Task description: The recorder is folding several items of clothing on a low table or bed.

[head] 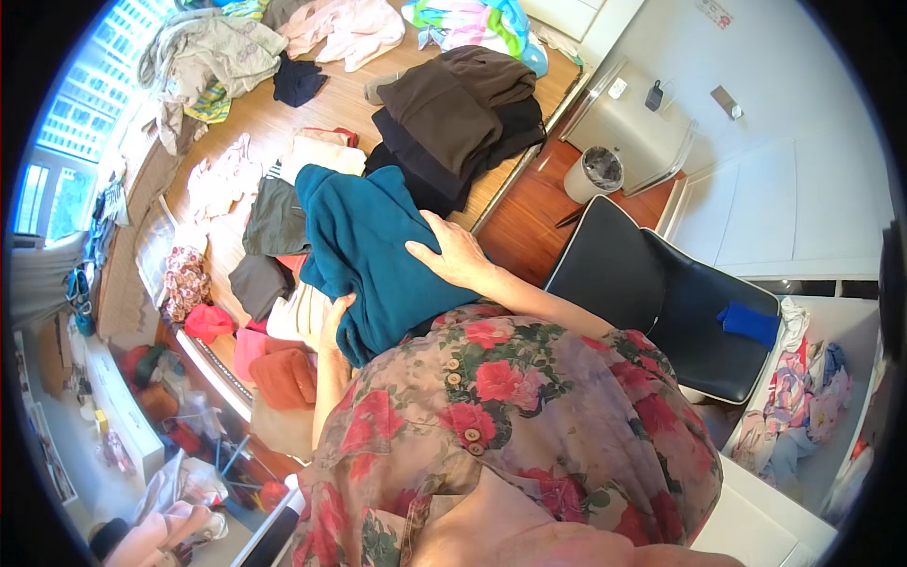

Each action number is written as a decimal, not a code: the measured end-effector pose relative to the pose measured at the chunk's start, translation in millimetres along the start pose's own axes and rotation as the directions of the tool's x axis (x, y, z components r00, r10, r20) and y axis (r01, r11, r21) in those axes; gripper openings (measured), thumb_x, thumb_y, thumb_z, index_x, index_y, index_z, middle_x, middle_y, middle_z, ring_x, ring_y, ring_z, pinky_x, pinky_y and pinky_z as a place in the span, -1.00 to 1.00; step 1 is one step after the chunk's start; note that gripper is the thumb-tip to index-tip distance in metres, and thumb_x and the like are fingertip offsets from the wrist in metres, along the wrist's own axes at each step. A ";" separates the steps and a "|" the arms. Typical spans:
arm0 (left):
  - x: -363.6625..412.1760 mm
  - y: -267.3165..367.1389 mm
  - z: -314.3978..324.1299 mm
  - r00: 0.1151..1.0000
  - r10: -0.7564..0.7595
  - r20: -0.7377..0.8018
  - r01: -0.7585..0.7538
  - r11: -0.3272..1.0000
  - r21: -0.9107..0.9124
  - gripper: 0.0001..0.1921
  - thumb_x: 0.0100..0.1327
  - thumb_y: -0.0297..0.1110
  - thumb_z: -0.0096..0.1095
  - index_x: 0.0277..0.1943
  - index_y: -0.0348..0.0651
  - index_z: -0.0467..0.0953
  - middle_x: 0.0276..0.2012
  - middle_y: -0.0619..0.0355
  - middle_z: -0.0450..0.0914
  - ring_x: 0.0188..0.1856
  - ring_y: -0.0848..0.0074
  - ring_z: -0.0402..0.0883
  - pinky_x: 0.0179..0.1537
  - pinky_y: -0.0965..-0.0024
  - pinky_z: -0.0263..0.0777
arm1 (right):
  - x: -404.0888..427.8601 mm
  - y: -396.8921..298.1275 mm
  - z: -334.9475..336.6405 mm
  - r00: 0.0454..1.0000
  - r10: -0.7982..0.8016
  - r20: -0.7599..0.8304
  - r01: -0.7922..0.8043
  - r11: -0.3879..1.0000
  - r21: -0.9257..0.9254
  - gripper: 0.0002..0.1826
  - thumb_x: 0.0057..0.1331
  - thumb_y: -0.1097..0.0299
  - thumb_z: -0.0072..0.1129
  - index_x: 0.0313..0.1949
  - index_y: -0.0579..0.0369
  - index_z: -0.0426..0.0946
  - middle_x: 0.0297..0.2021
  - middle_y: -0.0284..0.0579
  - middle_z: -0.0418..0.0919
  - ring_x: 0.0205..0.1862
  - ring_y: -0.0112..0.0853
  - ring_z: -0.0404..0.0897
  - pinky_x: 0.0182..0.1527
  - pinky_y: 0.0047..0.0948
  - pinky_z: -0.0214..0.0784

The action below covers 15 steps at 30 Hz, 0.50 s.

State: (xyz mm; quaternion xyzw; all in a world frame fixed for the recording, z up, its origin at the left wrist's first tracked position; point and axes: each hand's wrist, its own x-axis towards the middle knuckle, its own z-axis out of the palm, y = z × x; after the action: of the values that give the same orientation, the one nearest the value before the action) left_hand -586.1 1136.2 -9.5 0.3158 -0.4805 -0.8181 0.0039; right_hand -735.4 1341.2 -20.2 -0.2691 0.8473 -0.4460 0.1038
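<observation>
A teal soft-fabric garment (379, 255), loosely folded and creased, lies before me against the front of my flowered shirt. My left hand (337, 317) grips its left edge, with the thumb showing on top and the fingers hidden. On the right side, my right hand (455, 254) holds the cloth, thumb on top and fingers along the edge. Just beyond it rises a stack of folded dark clothes, a brown garment (453, 106) uppermost. Folded dark green cloth (275, 218) and a cream garment (301, 315) lie to the left of the teal one.
Loose clothes, including a pale pink garment (344, 28), cover the far wooden surface (340, 85). A black chair (638, 283) bearing a blue cloth (747, 324) stands at right, near a waste bin (594, 177). An open drawer (843, 453) holds clothes.
</observation>
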 end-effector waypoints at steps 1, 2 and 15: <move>0.8 -1.0 -2.7 1.000 -0.013 -0.009 0.013 1.000 -0.025 -0.30 0.04 -0.31 0.19 0.26 -0.33 0.16 0.06 -0.06 0.43 0.02 0.17 0.51 0.03 0.15 0.47 | 0.7 2.2 2.4 1.000 -0.022 -0.014 0.022 0.999 0.029 -0.28 0.27 -0.06 0.06 0.21 0.26 0.21 -0.03 0.31 0.46 0.02 0.11 0.47 0.09 -0.10 0.29; 2.6 -1.3 -4.7 1.000 -0.024 -0.019 0.023 0.998 -0.049 -0.30 0.04 -0.31 0.19 0.26 -0.33 0.16 0.06 -0.06 0.43 0.02 0.16 0.51 0.03 0.15 0.47 | 2.3 4.6 3.8 0.999 -0.045 -0.029 0.046 0.997 0.058 -0.31 0.28 -0.05 0.06 0.21 0.24 0.23 -0.03 0.30 0.47 0.03 0.10 0.47 0.10 -0.11 0.29; 2.5 -41.2 -19.0 0.966 -0.058 -0.253 -0.036 0.935 -0.352 -0.31 0.06 -0.31 0.15 0.26 -0.31 0.13 0.06 -0.09 0.43 0.01 0.11 0.52 0.02 0.08 0.49 | 180.8 125.9 6.3 0.994 0.056 -0.093 -0.097 0.837 -0.539 0.02 0.02 -0.05 0.35 0.31 0.19 0.00 0.14 0.29 0.21 0.11 0.14 0.30 0.10 0.01 0.21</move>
State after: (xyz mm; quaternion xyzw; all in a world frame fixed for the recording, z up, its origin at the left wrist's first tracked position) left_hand -566.0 1142.7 -49.7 0.4170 -0.3192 -0.8427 0.1187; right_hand -929.2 1295.2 -114.5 -0.2367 0.9521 -0.1932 0.0098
